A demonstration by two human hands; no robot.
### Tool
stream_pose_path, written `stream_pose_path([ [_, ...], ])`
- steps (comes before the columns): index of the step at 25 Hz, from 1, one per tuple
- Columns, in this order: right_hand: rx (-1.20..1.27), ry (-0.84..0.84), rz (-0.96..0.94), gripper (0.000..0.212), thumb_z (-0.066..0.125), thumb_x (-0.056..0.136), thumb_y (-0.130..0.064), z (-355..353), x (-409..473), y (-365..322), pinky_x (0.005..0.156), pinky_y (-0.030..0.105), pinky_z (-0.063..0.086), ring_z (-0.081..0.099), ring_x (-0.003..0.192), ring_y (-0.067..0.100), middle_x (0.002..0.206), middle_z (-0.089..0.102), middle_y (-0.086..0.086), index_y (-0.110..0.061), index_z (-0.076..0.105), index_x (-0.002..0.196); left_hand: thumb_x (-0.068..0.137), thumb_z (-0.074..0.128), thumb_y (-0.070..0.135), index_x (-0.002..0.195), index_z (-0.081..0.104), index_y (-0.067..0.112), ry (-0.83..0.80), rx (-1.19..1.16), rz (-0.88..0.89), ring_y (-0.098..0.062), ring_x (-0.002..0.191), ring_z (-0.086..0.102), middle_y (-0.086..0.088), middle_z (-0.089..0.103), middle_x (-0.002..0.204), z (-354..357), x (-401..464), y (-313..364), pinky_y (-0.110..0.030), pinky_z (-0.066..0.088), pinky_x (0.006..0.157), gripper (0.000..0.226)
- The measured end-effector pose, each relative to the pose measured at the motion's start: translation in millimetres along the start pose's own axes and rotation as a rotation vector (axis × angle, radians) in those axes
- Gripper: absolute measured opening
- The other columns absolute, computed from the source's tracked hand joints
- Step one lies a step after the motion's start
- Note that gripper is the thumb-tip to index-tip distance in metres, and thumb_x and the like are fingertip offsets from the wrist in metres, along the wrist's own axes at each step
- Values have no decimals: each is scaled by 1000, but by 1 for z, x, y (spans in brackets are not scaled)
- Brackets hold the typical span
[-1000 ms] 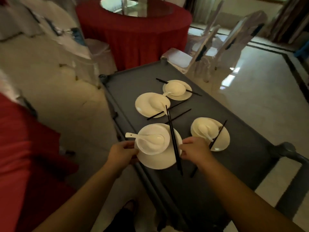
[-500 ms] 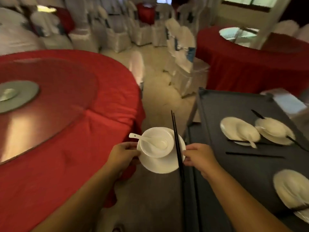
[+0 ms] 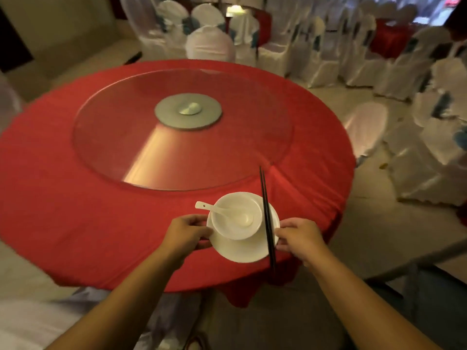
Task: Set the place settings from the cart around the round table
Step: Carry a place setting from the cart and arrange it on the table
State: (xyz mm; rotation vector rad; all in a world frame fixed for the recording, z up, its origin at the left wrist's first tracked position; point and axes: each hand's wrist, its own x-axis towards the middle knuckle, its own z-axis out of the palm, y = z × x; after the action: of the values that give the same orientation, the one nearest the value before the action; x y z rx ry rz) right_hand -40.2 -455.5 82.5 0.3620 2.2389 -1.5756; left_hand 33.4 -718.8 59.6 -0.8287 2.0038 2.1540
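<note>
Place setting: we hold a white plate with both hands over the near edge of a round bench draped in a red cloth. Whether the plate rests on the cloth or hangs just above it, we cannot tell.

Our left hand grips the plate's left rim, fingers curled around the edge. Our right hand pinches the right rim, thumb on top.

On the plate sits a white bowl, placed toward the far side. Inside the bowl lies a white spoon; its scoop is at the bowl's bottom and its handle sticks out over the bowl's left rim, pointing away to the left.

A pair of black chopsticks lies side by side across the right part of the plate, just beside the bowl. Their far ends reach out over the red cloth and their near ends pass the plate's near edge, close to our right hand.

In the middle of the bench is a large clear glass turntable with a grey round hub at its centre.

Beyond and to the right of the bench stand many chairs in white covers, some with blue-green sashes. A grey cart edge shows at the lower right.
</note>
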Motion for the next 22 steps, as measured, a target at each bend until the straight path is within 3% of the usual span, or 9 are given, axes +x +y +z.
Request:
stream_pose_path([
  [5, -82, -144, -30, 14, 67, 88, 3, 134, 28, -38, 54, 29, 60, 66, 63, 21, 76, 68, 16, -1, 68, 101, 78, 74, -12, 105, 74, 8, 150, -41, -30, -28, 78, 79, -20, 74, 99, -124, 27, -1, -38, 64, 64, 34],
  [11, -156, -267, -53, 15, 66, 88, 8, 244, 35, -58, 46, 24, 58, 62, 57, 17, 70, 63, 13, 0, 65, 100, 79, 72, -14, 112, 69, 3, 308, -93, -105, -23, 69, 76, -19, 71, 94, -218, 36, -17, -36, 63, 62, 38],
  [18, -228, -338, -36, 19, 67, 83, 10, 317, 55, -50, 54, 34, 60, 62, 56, 18, 68, 63, 11, -8, 64, 81, 85, 66, -16, 118, 67, -1, 455, -129, -181, -31, 82, 72, -17, 69, 91, -259, 43, -38, -35, 64, 58, 36],
  [22, -263, -353, -16, 25, 70, 79, 9, 344, 69, -36, 59, 41, 63, 67, 58, 22, 70, 67, 13, -14, 65, 71, 85, 63, -19, 121, 66, -4, 519, -111, -227, -35, 90, 70, -16, 67, 92, -267, 53, -54, -43, 63, 68, 38],
])
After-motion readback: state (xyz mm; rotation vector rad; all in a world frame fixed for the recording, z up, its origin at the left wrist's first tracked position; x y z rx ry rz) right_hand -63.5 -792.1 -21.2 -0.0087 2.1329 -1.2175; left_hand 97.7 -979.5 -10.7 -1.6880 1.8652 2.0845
